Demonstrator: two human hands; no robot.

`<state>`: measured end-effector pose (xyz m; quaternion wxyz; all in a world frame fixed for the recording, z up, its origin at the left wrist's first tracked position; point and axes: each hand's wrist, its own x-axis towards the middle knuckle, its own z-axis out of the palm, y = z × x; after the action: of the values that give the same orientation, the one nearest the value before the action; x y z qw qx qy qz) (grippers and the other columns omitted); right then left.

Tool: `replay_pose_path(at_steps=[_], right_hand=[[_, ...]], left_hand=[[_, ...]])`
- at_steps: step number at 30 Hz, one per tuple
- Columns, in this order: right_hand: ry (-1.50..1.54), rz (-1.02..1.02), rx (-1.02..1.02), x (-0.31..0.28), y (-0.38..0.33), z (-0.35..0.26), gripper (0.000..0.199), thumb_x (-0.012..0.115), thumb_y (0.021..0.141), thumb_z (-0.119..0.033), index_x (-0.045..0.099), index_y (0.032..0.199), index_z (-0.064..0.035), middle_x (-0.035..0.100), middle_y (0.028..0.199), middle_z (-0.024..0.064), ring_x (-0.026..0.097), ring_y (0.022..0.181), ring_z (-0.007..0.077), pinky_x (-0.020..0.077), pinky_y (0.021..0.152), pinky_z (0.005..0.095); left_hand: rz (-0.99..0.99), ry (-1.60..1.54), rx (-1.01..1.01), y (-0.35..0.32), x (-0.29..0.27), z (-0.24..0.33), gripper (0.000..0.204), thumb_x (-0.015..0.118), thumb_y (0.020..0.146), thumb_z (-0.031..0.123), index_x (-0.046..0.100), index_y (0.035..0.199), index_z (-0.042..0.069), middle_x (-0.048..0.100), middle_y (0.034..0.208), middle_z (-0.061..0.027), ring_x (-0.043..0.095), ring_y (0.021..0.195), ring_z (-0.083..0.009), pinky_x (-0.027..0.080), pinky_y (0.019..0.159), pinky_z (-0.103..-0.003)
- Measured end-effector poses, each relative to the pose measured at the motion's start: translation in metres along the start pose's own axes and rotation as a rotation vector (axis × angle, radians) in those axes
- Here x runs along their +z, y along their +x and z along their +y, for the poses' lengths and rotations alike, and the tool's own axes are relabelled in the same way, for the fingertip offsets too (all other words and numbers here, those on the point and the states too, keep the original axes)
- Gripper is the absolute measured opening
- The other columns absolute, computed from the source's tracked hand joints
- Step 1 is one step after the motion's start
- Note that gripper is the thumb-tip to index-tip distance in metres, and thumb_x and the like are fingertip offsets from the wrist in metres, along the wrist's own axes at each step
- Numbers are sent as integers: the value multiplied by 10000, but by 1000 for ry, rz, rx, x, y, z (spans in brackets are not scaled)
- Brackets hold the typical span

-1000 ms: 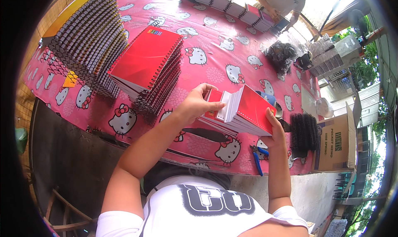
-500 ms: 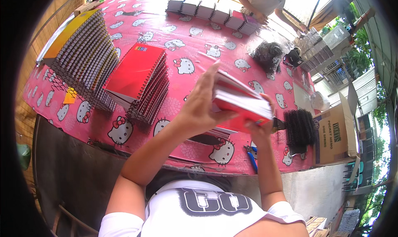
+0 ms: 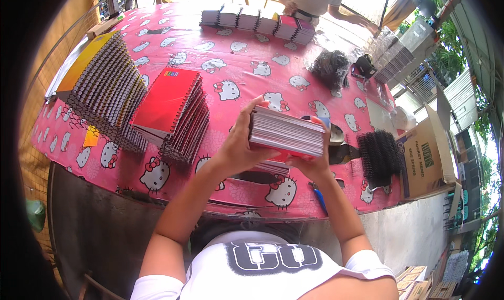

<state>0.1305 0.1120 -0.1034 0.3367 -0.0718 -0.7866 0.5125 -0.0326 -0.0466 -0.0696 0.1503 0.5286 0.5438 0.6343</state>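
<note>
Between both hands, above the table, is a thick stack of red-covered notebook pages (image 3: 286,133), its white page edges facing me. My left hand (image 3: 239,145) clasps the left end, thumb along the lower edge and fingers behind. My right hand (image 3: 314,163) grips the right end, its thumb underneath near the red cover. No spiral shows on this stack from here. Below it on the table lies another small pile of pages (image 3: 273,167), partly covered by my hands. Blue-handled pliers (image 3: 319,197) rest beside my right forearm, partly hidden.
Spiral-bound red notebooks (image 3: 170,100) and a taller yellow-covered pile (image 3: 102,90) stand at left. Black spiral coils (image 3: 379,158) lie at right beside a cardboard box (image 3: 428,155). Black plastic (image 3: 331,69) sits farther back. Across the table, a person (image 3: 312,0) stands near a notebook row (image 3: 247,19).
The stack has turned from a tilted pose to nearly level, so its page edges face me. Both hands have shifted slightly left with it. The far person's arm has moved.
</note>
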Motion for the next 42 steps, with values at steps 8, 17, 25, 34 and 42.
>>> replay_pose_path(at_steps=[8,17,25,34,42], right_hand=[[-373,2,-150,-2,3,14,1059,917,591,-285,253,1363,4,480,1278,137,509,1170,241,402,1000,374],[-195,-154,212,-11,-4,31,736,849,694,-227,484,1308,-53,488,1281,122,388,1267,276,245,1102,426],[671,285,-134,16,18,-63,666,649,886,-389,375,1364,-17,508,1298,86,507,1174,206,413,1006,378],[235,-342,479,-53,99,-70,822,772,748,-495,469,1283,51,628,1115,91,607,1012,198,482,912,358],[-457,-1029,592,-21,134,-43,857,854,639,-432,519,1287,18,580,1228,154,557,1146,257,445,971,343]], left_hand=[[-10,2,-76,-4,3,-23,1017,816,678,22,165,1459,11,465,1302,-177,477,1214,-264,388,1032,-362],[35,9,-91,-7,10,-33,902,807,712,35,224,1399,-5,480,1247,-164,501,1162,-255,415,998,-363],[327,-718,13,8,64,67,880,822,744,136,203,1355,7,426,1232,-156,465,1166,-220,405,979,-379],[575,-248,-185,-16,-2,24,920,703,842,395,156,1460,-10,177,1503,-161,154,1409,-221,189,1136,-394],[231,-502,-600,-3,13,-25,773,633,899,343,189,1468,65,222,1499,-202,267,1374,-268,302,1085,-400]])
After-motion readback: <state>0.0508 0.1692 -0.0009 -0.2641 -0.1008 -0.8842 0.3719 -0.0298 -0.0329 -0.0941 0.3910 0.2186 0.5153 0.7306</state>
